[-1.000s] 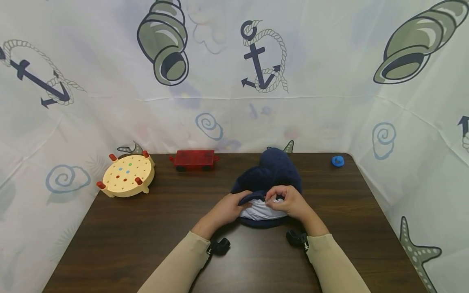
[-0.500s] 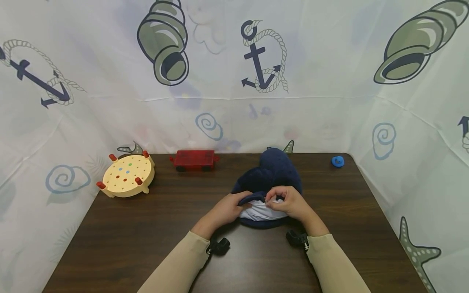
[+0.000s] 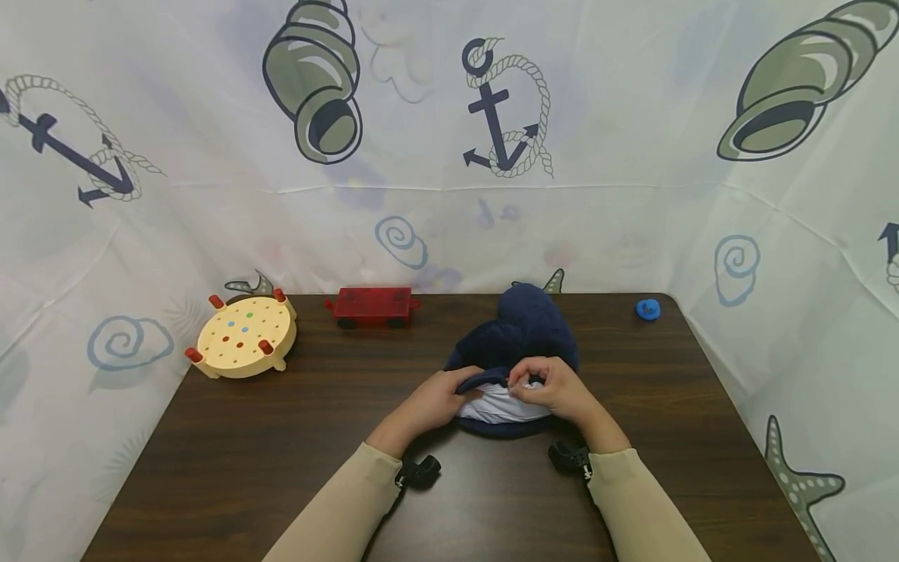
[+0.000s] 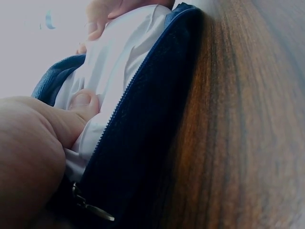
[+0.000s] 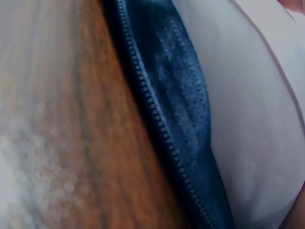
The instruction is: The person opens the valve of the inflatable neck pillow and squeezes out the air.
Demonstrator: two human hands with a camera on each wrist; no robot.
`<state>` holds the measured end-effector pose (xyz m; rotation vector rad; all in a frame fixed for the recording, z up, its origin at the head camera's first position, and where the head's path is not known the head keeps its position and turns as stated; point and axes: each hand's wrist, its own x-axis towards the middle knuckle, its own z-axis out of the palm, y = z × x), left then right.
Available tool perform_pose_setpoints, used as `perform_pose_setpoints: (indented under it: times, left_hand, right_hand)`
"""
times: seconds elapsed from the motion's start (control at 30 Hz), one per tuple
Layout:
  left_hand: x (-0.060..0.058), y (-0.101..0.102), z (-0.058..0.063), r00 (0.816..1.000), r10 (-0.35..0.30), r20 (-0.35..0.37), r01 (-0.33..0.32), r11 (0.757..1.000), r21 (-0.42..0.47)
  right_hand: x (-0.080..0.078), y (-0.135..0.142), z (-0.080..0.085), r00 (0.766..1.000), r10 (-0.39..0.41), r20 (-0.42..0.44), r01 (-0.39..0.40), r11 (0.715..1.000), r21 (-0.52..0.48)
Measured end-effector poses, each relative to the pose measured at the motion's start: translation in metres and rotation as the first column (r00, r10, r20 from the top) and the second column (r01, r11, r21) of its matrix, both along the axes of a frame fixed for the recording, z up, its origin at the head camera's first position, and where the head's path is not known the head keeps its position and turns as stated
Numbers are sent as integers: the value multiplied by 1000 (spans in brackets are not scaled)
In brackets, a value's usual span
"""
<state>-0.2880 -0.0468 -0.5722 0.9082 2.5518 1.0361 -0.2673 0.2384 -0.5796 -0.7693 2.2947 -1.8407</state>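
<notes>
A navy plush pillow (image 3: 539, 328) lies on the table, its unzipped opening facing me and white inner cloth (image 3: 492, 404) showing. My left hand (image 3: 442, 400) grips the pillow's upper edge at the left of the opening, thumb inside against the white cloth. A metal zipper pull (image 4: 99, 212) hangs beside that hand in the left wrist view. My right hand (image 3: 555, 388) pinches the white cloth between thumb and forefinger near the opening's middle. The zipper teeth (image 5: 155, 110) run along the lower edge in the right wrist view, where most of the right hand is hidden.
Behind to the left, a round yellow pegged toy (image 3: 246, 337) with red-tipped legs lies by the table's edge. A red toy wagon (image 3: 372, 306) stands at the back, and a small blue object (image 3: 648, 310) sits back right. A printed curtain (image 3: 618, 156) surrounds the table (image 3: 316, 453).
</notes>
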Motion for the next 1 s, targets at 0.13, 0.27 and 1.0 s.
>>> perform_pose_setpoints:
  times: [0.13, 0.27, 1.0]
  left_hand:
    - [0, 0, 0, 1000, 9, 16, -9, 1000, 13]
    - [0, 0, 1, 1000, 6, 26, -7, 1000, 30]
    - [-2, -2, 0, 998, -15, 60, 12, 999, 50]
  right_hand:
    - [0, 0, 0, 1000, 0, 12, 0, 1000, -3]
    - [1, 0, 1, 1000, -9, 22, 9, 1000, -7]
    - [1, -1, 1, 1000, 26, 10, -26, 1000, -4]
